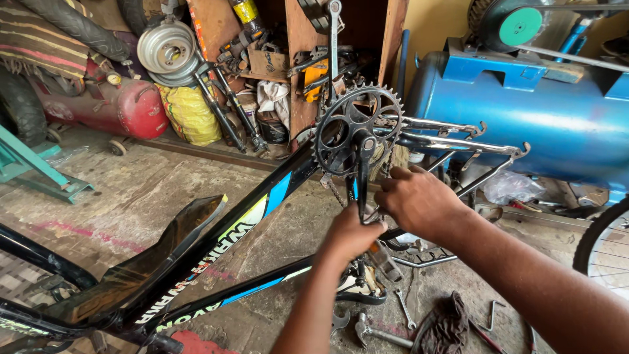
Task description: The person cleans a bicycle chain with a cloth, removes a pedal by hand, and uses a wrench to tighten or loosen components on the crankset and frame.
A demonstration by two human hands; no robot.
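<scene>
Left hand (350, 233) is clamped on one black crank arm (363, 174); right hand (416, 200), just beside it, seems closed on the same arm. One chainring (357, 128) above them; two spanners (393, 321) on the floor below.

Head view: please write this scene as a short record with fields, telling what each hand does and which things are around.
Place: workshop floor, bare concrete
Main thing: black bicycle frame lying upside down, no wheels fitted
Left hand: closed around the lower end of the crank arm
Right hand: curled beside the crank arm, near the frame's rear stays
Chainring: toothed, black, on the frame
Behind: blue tank, red tank
On floor: spanner, dark rag
</scene>
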